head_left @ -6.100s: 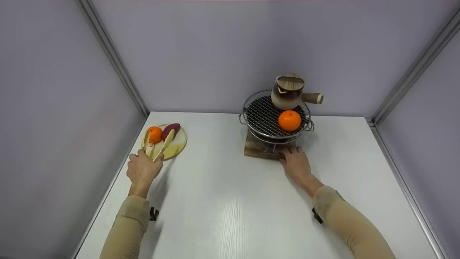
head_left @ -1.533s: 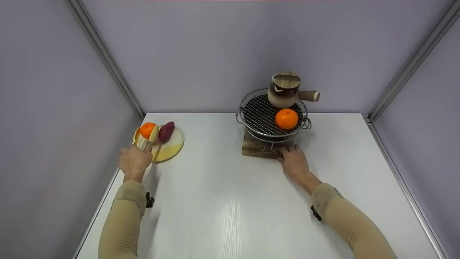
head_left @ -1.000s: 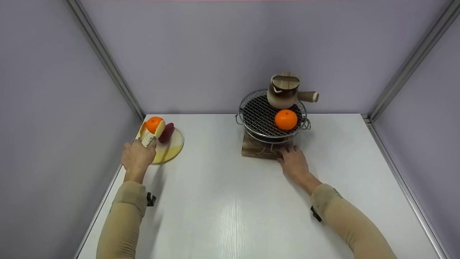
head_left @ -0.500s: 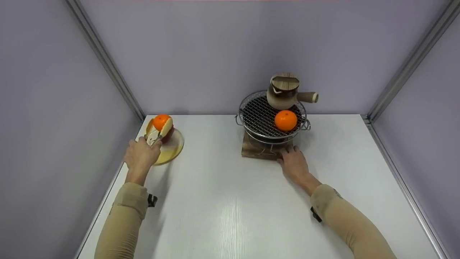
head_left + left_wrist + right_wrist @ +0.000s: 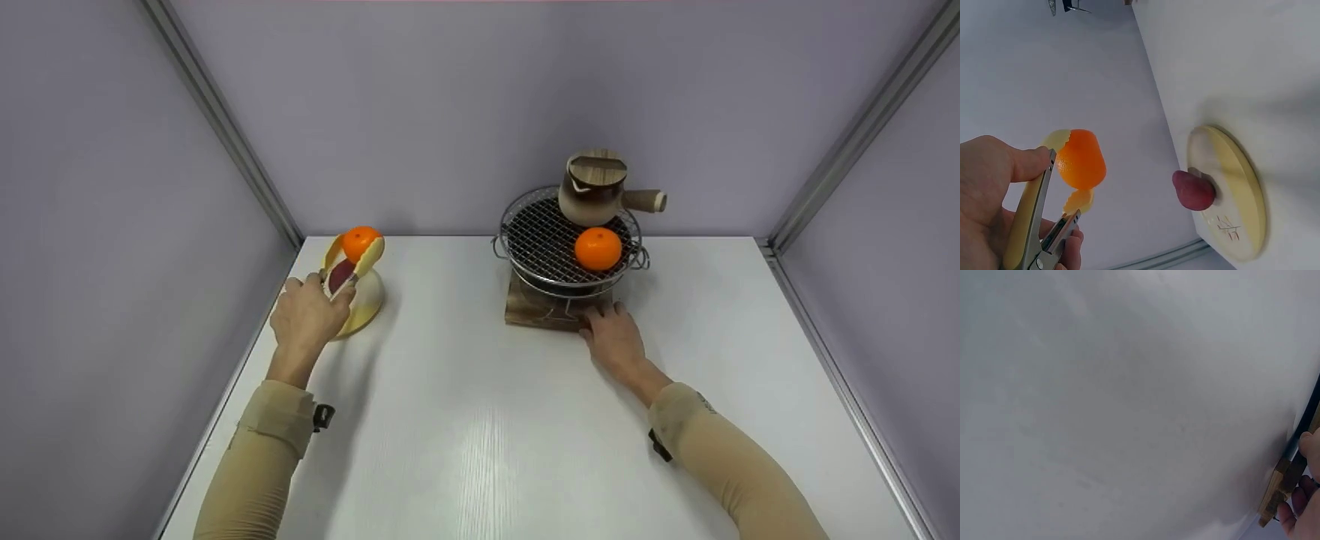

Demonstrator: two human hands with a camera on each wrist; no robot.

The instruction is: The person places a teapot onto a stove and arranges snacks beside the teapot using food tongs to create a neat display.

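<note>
My left hand (image 5: pixel 309 315) grips a pair of tongs (image 5: pixel 1030 219) with yellow tips. Between those tips an orange (image 5: pixel 1081 160) is held, raised off the plate in the left wrist view. Below it, a round cream-and-yellow plate (image 5: pixel 1252 208) carries a purple sweet potato (image 5: pixel 1193 190); in the head view the tongs partly cover both. My right hand (image 5: pixel 616 337) rests at the front right corner of a wooden base (image 5: pixel 544 313), its fingers on the edge. Over that base stands a round grill (image 5: pixel 544 236) with a wire mesh top.
On the grill sit a second orange (image 5: pixel 598 249) and a brown clay pot (image 5: pixel 589 202) with a wooden lid and a side handle pointing right. Wire handles stick out at both sides of the grill. The white table (image 5: pixel 450 420) is bounded by grey walls at the back and sides.
Six seconds ago the orange lay on the plate with the tongs open around it. The tongs have since closed on it and lifted it up and right. My right hand stays put.
</note>
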